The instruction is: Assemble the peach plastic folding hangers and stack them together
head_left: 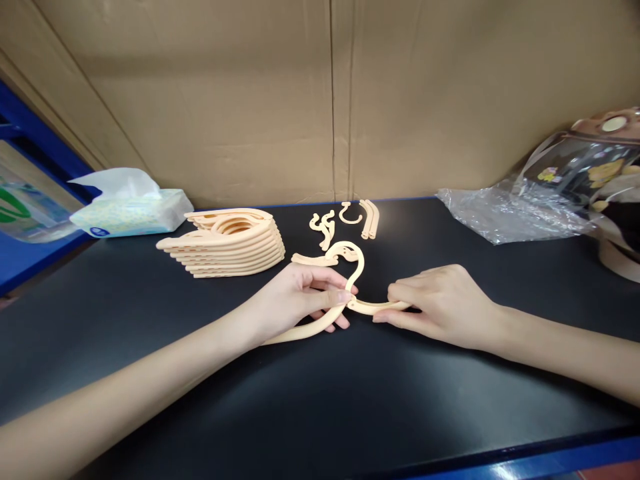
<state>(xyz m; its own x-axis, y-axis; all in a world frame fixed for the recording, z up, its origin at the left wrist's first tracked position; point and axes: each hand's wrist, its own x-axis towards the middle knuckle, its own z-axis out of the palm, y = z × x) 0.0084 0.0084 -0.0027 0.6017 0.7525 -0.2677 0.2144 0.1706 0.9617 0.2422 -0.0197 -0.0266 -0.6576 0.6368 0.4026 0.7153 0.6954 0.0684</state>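
Between both hands is a cream plastic folding clothes hanger (356, 270), its hook pointing away from me and its two arms spread to the sides. My left hand (315, 290) pinches it at the joint below the hook, thumb on top. My right hand (430, 303) is closed round the outer part of the right arm. The left arm of the hanger runs under my left hand toward my wrist, its end partly hidden. Just beyond the hook lie a loose hanger arm (315, 261) and small hook pieces (324, 229).
A stack of folded hangers (235, 250) stands left on the black table (320, 407), beside a tissue pack (133, 212). Another hook (350, 213) and curved arms (369, 219) lie at the back. Right are a clear plastic bag (495, 210) and a transparent bag (575, 167). Cardboard (225, 100) stands behind.
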